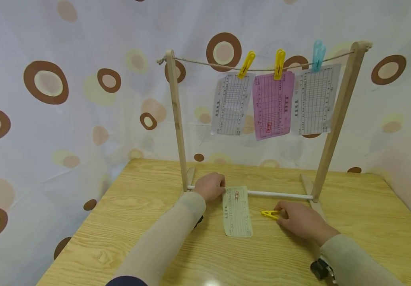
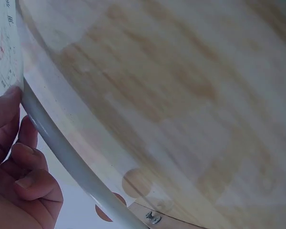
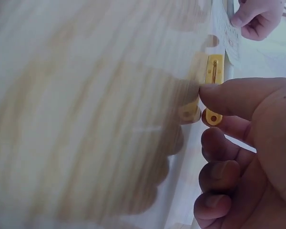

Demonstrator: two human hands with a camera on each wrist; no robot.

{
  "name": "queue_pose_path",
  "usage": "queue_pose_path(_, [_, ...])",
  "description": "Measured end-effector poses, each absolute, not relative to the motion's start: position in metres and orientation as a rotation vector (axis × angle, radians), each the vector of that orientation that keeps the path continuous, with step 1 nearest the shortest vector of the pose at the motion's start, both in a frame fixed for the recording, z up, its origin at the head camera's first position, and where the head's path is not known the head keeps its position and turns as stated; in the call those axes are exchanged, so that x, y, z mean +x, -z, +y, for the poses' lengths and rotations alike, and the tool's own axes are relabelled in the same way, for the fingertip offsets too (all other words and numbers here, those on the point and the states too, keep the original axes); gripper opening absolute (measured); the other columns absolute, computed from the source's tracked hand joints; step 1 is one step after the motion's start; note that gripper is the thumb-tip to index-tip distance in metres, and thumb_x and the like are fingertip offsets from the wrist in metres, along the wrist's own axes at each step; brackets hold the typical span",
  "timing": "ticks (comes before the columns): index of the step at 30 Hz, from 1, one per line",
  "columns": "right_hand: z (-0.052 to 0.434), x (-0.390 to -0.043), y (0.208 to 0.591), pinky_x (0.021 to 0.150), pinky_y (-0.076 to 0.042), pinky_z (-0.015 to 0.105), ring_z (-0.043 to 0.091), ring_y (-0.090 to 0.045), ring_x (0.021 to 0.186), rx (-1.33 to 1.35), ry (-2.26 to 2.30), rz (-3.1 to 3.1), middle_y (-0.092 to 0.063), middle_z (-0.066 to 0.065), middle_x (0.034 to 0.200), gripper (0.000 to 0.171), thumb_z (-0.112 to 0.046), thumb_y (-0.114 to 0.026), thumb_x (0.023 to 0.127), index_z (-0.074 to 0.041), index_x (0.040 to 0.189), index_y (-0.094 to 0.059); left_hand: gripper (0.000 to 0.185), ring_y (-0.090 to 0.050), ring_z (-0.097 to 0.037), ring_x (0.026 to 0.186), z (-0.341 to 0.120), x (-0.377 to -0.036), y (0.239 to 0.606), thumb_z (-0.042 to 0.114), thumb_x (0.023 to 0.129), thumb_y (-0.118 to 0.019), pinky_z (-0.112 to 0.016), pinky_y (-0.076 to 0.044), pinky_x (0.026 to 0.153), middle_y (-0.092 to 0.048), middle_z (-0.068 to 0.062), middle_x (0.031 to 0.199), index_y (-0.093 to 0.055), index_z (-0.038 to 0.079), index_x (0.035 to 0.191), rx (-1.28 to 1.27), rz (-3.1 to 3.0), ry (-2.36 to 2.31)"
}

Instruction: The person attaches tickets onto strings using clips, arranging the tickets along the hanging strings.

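My left hand [image 1: 210,186] pinches the top left corner of a pale yellow-green printed slip [image 1: 237,216]. In the left wrist view, thumb and finger meet at the edge of the slip [image 2: 7,52]. The slip's lower part extends over the table toward me. To its right, my right hand [image 1: 300,220] holds a yellow clothespin [image 1: 270,214] low over the table, its tip pointing left toward the slip. The right wrist view shows the clothespin [image 3: 214,71] between thumb and index finger, the other fingers curled below.
A wooden frame [image 1: 178,119] with a white bottom bar [image 1: 280,194] stands behind my hands. Along its rope [image 1: 205,62], two yellow clothespins [image 1: 280,63] and a blue clothespin [image 1: 318,57] hold two white slips [image 1: 232,103] and a pink slip [image 1: 273,105]. A dotted curtain [image 1: 84,139] hangs behind.
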State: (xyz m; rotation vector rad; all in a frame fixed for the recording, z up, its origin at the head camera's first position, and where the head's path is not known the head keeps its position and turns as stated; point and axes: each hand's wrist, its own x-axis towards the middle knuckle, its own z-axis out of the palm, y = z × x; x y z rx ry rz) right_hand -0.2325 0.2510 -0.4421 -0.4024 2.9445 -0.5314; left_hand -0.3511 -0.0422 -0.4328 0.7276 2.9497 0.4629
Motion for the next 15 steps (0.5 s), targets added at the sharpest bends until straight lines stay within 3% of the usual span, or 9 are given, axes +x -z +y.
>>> queue_pose_path(6, [0.248, -0.232, 0.442, 0.057, -0.038, 0.035, 0.015, -0.047, 0.064, -0.375, 0.599, 2.931, -0.058, -0.004, 0.083, 0.032, -0.011, -0.064, 0.088, -0.012, 0.120, -0.062, 0.016, -0.053, -0.012, 0.072, -0.044, -0.347, 0.428, 0.026, 0.099, -0.068, -0.029, -0.045, 0.063, -0.058, 0.007, 0.081, -0.063, 0.020, 0.085, 0.730, 2.941, -0.555])
queue_pose_path(15, [0.246, -0.233, 0.439, 0.048, -0.032, 0.028, 0.011, -0.037, 0.051, -0.337, 0.808, 2.916, -0.049, 0.000, 0.070, 0.033, -0.014, -0.063, 0.094, -0.009, 0.126, -0.058, 0.013, -0.052, -0.012, 0.076, -0.049, -0.336, 0.415, 0.024, 0.101, -0.065, -0.028, -0.045, 0.065, -0.057, 0.006, 0.084, -0.064, 0.020, 0.088, 0.837, 2.927, -0.579])
